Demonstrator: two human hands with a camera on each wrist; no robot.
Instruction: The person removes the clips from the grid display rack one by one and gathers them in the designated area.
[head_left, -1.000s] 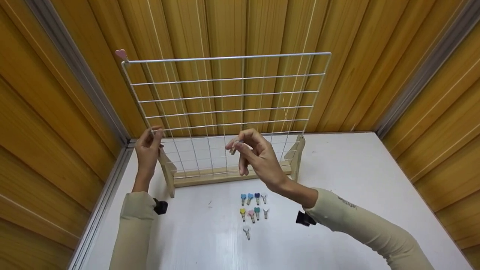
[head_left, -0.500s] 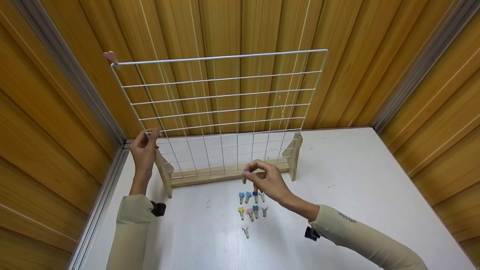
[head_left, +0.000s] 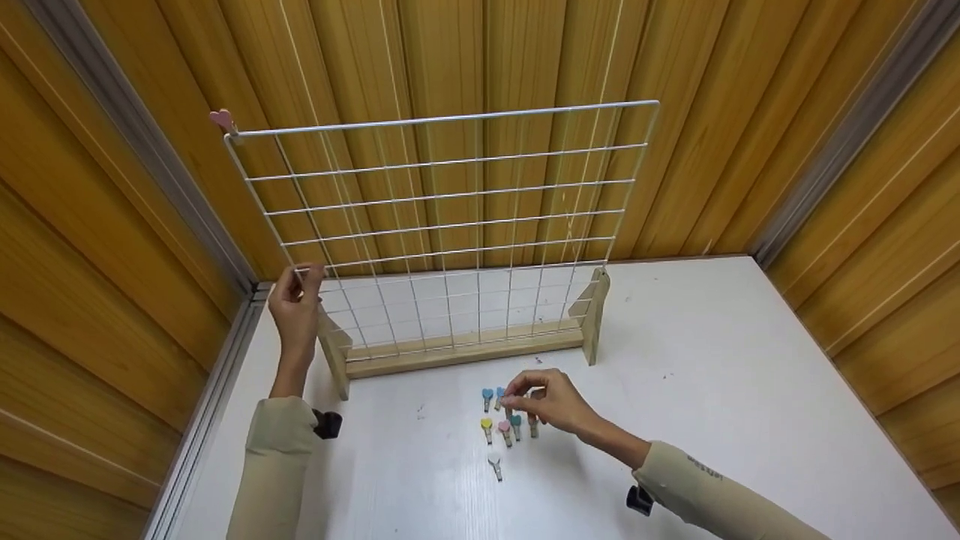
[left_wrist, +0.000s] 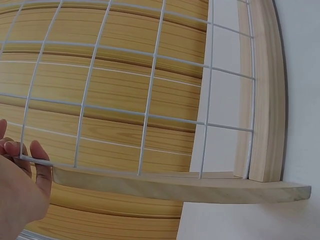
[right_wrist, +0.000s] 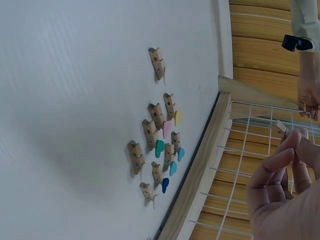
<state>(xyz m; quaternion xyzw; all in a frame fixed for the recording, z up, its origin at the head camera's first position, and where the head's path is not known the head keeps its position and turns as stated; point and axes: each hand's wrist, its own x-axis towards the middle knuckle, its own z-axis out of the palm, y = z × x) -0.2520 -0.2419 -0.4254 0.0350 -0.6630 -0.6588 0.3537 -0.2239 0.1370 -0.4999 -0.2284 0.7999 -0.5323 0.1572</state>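
My left hand (head_left: 297,309) grips the left edge of a white wire grid (head_left: 450,118), with thumb and fingers around the wire just above the wooden stand (head_left: 465,354). My right hand (head_left: 553,401) hovers over the white table, pinching a small wooden clothespin (right_wrist: 281,128) between thumb and fingertips. Below and beside it lie several mini clothespins with coloured hearts: a yellow one (head_left: 487,427), a pink one (head_left: 505,429), a teal one (right_wrist: 159,148), light blue and dark blue ones. Part of the group is hidden behind the right hand in the head view.
A pink heart clothespin (head_left: 222,119) is clipped at the grid's top left corner. One pale clothespin (head_left: 495,466) lies nearest the front, apart from the others. Yellow wood-look walls (head_left: 862,247) enclose the table at the back and sides.
My right hand has come down from in front of the grid to the clothespins on the table, still pinching its clothespin. The left hand keeps its hold on the grid's edge.
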